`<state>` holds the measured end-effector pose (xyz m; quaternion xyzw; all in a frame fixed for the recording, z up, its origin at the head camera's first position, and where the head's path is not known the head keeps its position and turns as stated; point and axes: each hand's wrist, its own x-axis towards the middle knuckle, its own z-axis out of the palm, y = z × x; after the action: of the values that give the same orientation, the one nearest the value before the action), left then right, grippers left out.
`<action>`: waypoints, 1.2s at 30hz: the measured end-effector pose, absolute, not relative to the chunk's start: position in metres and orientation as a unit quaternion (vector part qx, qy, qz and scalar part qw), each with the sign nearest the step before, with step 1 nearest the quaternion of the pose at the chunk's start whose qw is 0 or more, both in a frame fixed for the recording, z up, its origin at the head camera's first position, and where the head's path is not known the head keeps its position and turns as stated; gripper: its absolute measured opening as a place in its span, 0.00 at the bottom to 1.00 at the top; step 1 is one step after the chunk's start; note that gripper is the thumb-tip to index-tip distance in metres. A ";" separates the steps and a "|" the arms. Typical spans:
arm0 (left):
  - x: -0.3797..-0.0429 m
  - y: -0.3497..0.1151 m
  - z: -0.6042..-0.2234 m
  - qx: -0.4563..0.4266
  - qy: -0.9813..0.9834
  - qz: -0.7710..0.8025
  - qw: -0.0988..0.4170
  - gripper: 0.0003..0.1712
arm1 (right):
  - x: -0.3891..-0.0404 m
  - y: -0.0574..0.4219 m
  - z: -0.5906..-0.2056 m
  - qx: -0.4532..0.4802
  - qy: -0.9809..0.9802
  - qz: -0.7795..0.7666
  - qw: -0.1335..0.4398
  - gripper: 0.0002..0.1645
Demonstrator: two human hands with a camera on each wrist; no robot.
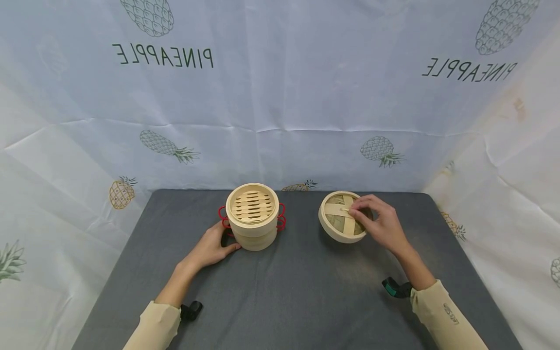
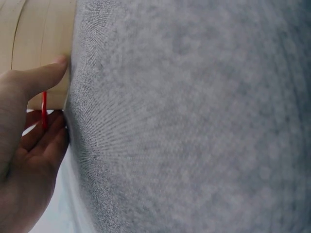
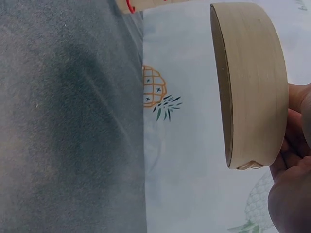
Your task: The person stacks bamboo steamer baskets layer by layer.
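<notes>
A round bamboo steamer with slatted top and red side handles stands upright at the back of the table, its lid off. My left hand holds its left side low down, thumb against the front wall and fingers around by a red handle. To the right, the woven bamboo lid hangs above the table, slightly tilted. Its small top loop is pinched between the thumb and fingers of my right hand. The right wrist view shows the lid's plain side wall apart from the tabletop.
A dark grey cloth covers the table. Behind it and at both sides hangs a pale curtain with pineapple prints, close to the table's back edge. Black straps sit at both wrists.
</notes>
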<state>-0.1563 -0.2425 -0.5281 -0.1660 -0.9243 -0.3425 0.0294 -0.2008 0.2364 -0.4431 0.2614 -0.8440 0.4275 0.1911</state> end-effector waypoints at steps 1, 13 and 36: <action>-0.156 -0.243 -0.528 -0.166 -0.924 -0.343 0.029 0.37 | -0.201 0.235 -0.442 0.262 -0.843 0.429 0.191 0.13; -0.156 -0.243 -0.529 -0.166 -0.926 -0.338 0.033 0.39 | -0.201 0.223 -0.431 0.275 -0.837 0.429 0.198 0.12; -0.157 -0.244 -0.532 -0.177 -0.922 -0.341 0.056 0.38 | -0.206 0.194 -0.418 0.308 -0.799 0.470 0.213 0.15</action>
<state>-0.1572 -0.2438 -0.5320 -0.1773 -0.9217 -0.3406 0.0560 -0.2057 0.1936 -0.4181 0.3084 -0.7993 0.4697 0.2130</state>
